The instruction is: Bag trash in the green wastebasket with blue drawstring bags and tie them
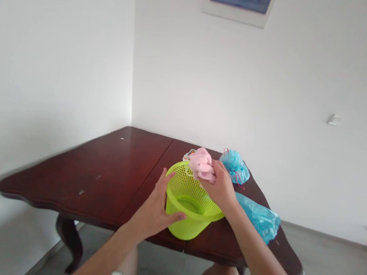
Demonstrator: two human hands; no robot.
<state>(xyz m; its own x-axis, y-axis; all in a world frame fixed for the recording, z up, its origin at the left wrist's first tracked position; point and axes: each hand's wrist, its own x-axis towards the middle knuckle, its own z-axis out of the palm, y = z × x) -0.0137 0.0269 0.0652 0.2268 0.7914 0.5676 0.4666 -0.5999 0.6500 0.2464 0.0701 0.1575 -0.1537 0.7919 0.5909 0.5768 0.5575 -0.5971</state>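
A lime-green perforated plastic basket [185, 230] stands upright near the front edge of the table. My left hand [156, 208] grips its left side, fingers along the outside by the rim and thumb across the front wall. Above the basket's far right rim, my right hand [221, 187] is closed on a crumpled pink cloth [202, 162]. The inside of the basket shows a bare green bottom, though my right hand and the cloth hide part of the far wall.
On the dark wooden table [89, 167], a blue plastic bag with red ties [235, 164] lies at the back right. A flat blue plastic bag [261, 218] is right of the basket. A whitish patterned item [187, 155] shows partly behind the basket. White walls border the table.
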